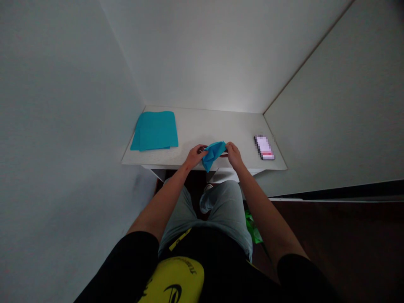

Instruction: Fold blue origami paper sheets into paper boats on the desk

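A folded blue paper piece [213,155] is held up at the front edge of the white table [217,126], with a pointed end hanging down. My left hand [196,155] pinches its left side between thumb and fingers. At its upper right corner, my right hand [232,155] has its fingers closed on the paper. Flat blue sheets [158,131] lie overlapping at the table's left end.
A phone [264,147] with a lit, pixelated screen lies at the table's right end. Walls border the table at the left, back and right. A green bag [252,227] is on the floor beside my right leg.
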The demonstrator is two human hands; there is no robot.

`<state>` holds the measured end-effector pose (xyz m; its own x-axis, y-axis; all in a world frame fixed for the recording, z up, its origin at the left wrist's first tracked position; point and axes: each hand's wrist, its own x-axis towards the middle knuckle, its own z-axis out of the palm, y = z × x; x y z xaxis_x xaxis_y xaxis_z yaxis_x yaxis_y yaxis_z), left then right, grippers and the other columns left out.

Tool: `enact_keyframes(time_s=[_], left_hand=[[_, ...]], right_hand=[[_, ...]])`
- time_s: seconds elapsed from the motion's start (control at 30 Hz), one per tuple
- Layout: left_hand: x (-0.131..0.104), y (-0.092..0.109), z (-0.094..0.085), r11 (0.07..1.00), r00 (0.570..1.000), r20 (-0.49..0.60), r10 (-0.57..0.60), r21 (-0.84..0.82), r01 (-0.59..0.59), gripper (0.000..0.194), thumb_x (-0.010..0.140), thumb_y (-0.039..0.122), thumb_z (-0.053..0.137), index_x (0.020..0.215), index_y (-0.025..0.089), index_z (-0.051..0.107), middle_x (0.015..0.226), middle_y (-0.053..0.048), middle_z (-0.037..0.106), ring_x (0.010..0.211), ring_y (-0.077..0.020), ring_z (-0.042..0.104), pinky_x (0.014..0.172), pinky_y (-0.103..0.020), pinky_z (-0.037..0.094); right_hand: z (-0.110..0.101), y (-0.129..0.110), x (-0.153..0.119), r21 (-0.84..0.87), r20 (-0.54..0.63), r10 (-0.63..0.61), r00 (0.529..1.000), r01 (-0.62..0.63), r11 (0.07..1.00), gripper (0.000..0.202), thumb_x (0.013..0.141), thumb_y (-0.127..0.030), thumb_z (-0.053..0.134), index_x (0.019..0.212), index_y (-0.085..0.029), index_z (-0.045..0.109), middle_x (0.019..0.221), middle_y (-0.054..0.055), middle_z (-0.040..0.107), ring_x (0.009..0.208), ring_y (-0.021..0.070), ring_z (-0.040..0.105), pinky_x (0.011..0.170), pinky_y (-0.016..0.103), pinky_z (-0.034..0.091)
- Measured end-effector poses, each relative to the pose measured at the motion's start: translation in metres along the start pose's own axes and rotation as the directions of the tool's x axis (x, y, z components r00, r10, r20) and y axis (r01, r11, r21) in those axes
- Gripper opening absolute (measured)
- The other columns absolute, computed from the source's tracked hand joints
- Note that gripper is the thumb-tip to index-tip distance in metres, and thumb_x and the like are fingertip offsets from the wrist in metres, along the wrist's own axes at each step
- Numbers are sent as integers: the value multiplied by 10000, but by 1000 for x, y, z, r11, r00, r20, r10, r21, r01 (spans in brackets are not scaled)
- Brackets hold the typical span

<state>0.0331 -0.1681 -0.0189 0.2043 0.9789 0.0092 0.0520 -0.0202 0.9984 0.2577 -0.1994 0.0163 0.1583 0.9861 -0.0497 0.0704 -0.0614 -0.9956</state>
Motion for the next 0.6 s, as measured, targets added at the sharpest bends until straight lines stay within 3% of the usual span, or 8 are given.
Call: enact_keyframes(time_s=[0.3, 0.43, 0.5, 0.6], left_hand=[[-8, 6, 9, 999, 999, 29, -22, 28, 21, 442, 833, 186, 772, 1274, 194, 740, 1101, -81, 782, 964, -235, 728, 891, -377, 627], [-15, 20, 14, 974, 990, -34, 135, 190, -126, 624, 799, 99, 771, 1409, 195, 680, 1295, -133, 704, 1075, -277, 695, 1023, -441, 602], [-21, 30, 17, 931, 974, -59, 219, 313, -190, 638, 804, 58, 748, 1422, 196, 670, 1322, -144, 672, 1110, -298, 681, 1082, -464, 571], [-35, 44, 24, 894, 964, -96, 248, 405, -190, 587, 853, 46, 704, 1421, 186, 658, 1288, -147, 668, 1093, -305, 673, 1062, -469, 564]], right_hand=[[7, 2, -2, 37, -20, 41, 999, -41, 998, 576, 884, -801, 685, 889, -281, 438, 831, -8, 556, 801, 209, 673, 634, 396, 707], [9, -3, -8, 121, -42, 12, 999, -7, 993, 581, 907, -826, 654, 936, -291, 432, 896, -1, 586, 879, 221, 691, 676, 395, 711], [14, -3, -19, 117, -67, -37, 997, 44, 992, 575, 917, -837, 639, 978, -296, 454, 957, 4, 614, 959, 228, 693, 715, 388, 712], [26, 2, -43, 25, -56, -122, 991, 123, 992, 593, 865, -809, 740, 1065, -298, 517, 1092, 37, 682, 1073, 253, 698, 774, 385, 703]])
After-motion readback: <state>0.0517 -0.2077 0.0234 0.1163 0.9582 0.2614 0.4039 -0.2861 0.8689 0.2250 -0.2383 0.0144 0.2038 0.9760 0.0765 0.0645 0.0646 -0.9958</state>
